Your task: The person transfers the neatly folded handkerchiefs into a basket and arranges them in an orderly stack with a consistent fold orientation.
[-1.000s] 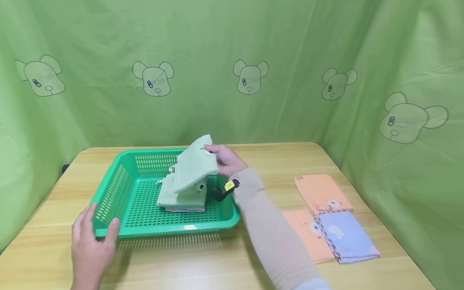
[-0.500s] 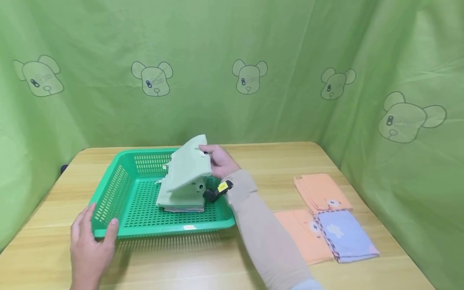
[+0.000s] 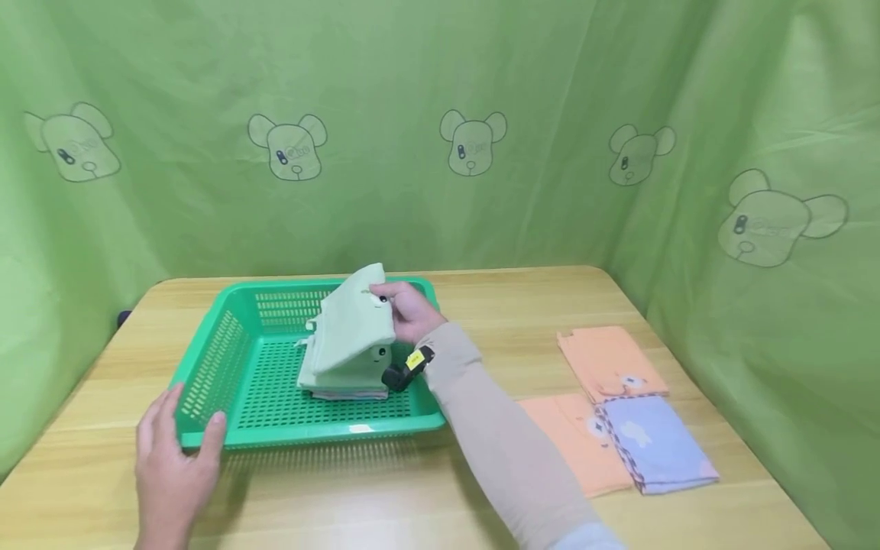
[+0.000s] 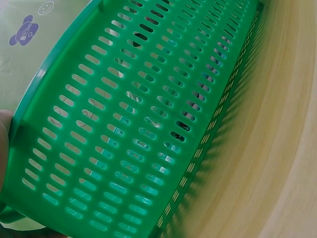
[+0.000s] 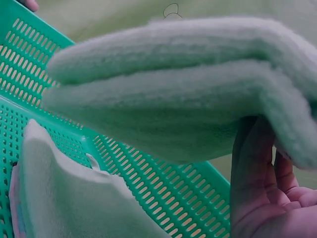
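Observation:
A folded pale green towel (image 3: 354, 313) with a small printed face is pinched at its right edge by my right hand (image 3: 412, 312). It tilts over a stack of folded towels (image 3: 344, 376), its lower left edge against the top one. In the right wrist view the held towel (image 5: 163, 99) shows thick folded layers, and my fingers (image 5: 252, 173) reach under it. The stack sits inside a green plastic basket (image 3: 275, 435) with slotted walls. At the basket's near left corner, my left hand (image 3: 175, 458) grips the rim, thumb in front and fingers along the side.
On the wooden table (image 3: 509, 305), to the right, lie an orange folded towel (image 3: 608, 359), a second orange towel (image 3: 577, 451) partly behind my right sleeve, and a blue towel (image 3: 656, 439) with a checked edge. A green curtain (image 3: 385, 206) encloses the table's back and sides.
My right hand has moved left and slightly down with the green towel, which now rests lower over the stack. My left hand stays at the basket corner.

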Motion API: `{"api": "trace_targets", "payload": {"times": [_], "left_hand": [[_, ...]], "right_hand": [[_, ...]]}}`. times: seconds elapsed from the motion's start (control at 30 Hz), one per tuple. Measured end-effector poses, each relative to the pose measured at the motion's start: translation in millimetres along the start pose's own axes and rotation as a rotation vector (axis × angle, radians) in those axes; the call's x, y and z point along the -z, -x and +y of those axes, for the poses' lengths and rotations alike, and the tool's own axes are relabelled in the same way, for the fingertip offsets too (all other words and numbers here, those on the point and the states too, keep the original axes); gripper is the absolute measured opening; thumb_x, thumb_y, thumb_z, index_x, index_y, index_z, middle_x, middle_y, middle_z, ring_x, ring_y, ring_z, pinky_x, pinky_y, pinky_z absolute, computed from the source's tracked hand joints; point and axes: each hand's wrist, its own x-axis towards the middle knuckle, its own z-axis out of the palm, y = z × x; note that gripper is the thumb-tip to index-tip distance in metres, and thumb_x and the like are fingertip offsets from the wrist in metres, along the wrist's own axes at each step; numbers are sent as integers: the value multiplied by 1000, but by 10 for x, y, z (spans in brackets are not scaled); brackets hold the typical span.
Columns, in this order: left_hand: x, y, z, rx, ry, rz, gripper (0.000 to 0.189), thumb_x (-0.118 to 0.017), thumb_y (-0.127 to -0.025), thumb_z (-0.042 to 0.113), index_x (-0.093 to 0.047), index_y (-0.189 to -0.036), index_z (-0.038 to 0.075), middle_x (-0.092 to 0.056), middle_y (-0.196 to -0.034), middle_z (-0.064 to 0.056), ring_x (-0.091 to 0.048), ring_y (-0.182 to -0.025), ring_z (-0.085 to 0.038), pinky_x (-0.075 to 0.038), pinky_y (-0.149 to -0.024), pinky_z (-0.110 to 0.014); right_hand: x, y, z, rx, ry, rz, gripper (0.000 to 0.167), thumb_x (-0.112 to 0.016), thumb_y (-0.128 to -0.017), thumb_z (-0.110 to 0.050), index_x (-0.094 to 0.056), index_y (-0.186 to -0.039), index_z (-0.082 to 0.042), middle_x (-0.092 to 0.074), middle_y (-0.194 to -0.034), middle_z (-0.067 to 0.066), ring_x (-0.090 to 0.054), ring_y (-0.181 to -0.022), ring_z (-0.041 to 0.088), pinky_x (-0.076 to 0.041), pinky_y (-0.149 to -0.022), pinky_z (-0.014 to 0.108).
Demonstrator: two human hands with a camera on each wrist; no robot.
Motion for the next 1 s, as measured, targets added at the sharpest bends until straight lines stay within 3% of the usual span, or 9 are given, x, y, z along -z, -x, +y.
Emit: {"api": "trace_targets", "payload": {"times": [0.23,0.43,0.57,0.73,1.0], "left_hand": [[-17,22,10,-2,10,7,67,-59,-95,26,-28,-153,14,-23,-154,-17,-27,-136,-46,-20,-105,-73],[-5,23,35,5,10,5,67,-59,-95,27,-28,-153,15,-23,-155,-16,-27,-136,-47,-20,-105,-74],[-11,23,32,7,6,-3,67,-58,-95,28,-28,-153,14,-23,-155,-16,-26,-136,-47,-19,-104,-74],[-6,19,15,21,0,-17,68,-58,-96,29,-26,-154,15,-21,-156,-16,-25,-137,-47,-19,-103,-75],[-4,16,11,10,3,-10,68,-58,-96,28,-27,-154,14,-22,-156,-16,-25,-137,-46,-19,-104,-75]], "right_hand": [[6,-18,27,46,100,-2,41,-44,-99,-5,-38,-139,3,-58,-111,11,-60,-97,21,-55,-88,35],[-33,-36,63,85,173,-7,40,-45,-100,-3,-40,-138,7,-58,-115,13,-60,-100,23,-48,-100,42],[-49,-44,83,104,172,7,40,-43,-101,-2,-38,-139,7,-55,-122,17,-57,-111,27,-44,-104,45],[-53,-67,113,88,216,64,41,-45,-99,2,-37,-139,6,-51,-132,23,-51,-122,34,-46,-101,44],[-43,-110,143,-13,444,242,33,-47,-95,9,-45,-128,7,-55,-115,19,-58,-103,31,-57,-83,39]]}}
